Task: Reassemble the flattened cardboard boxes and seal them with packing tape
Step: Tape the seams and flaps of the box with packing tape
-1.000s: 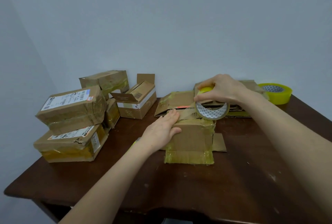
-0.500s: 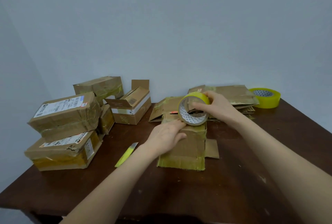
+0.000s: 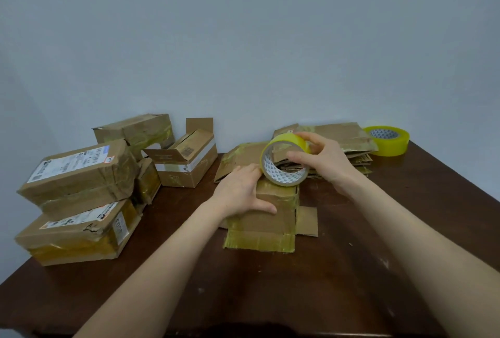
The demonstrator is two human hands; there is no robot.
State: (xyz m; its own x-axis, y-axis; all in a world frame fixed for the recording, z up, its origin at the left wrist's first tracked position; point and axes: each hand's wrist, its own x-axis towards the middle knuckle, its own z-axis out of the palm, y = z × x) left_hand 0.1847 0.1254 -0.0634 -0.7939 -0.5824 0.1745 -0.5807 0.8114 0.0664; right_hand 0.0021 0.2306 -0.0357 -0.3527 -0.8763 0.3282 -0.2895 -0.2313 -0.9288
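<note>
The box sits mid-way across the tabletop, flaps down. The tape roll has swung from behind it onto its far top edge, grasped by the right grip. The left grip, released and flat, presses the top. Taping likely starts next.

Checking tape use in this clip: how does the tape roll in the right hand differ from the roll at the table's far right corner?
The held roll stands tilted on edge at the top of the box, gripped by the right hand. The spare roll lies flat on the table, untouched. The held roll carries a thin layer of tape, while the spare roll looks more thickly wound. Both are yellowish tape on white patterned cores.
</note>
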